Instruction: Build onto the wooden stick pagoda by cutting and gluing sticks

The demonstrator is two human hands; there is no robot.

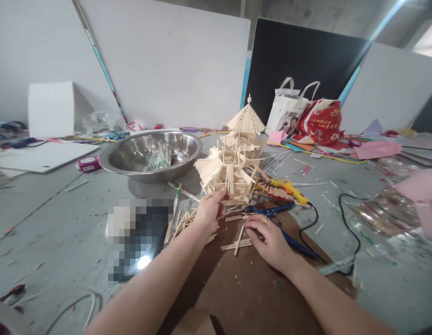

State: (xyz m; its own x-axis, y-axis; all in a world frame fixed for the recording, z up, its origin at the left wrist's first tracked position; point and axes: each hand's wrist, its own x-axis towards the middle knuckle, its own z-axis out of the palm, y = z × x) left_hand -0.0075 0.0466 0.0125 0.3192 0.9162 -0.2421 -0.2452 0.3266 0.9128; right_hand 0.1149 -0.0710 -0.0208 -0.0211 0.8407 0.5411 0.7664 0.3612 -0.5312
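Note:
A pagoda model built of pale wooden sticks (225,171) stands in front of me, its roofs partly covered in rows of sticks. My left hand (209,213) is closed at its front lower edge, thumb on top and fingers curled below. Just right of it, my right hand (269,239) hovers low over the brown board with bent fingers. Its fingertips meet the upper end of a wooden stick (239,241), which slants across a few others. Whether that stick is lifted is hard to see. More loose sticks (183,222) lie beside my left wrist.
A steel basin (114,165) with packaged sticks is at the left. Right of the model lie a yellow glue gun (289,190) with a black cord and blue-handled pliers (275,210). A phone (146,258) rests near my left forearm. Bags (320,122) stand behind.

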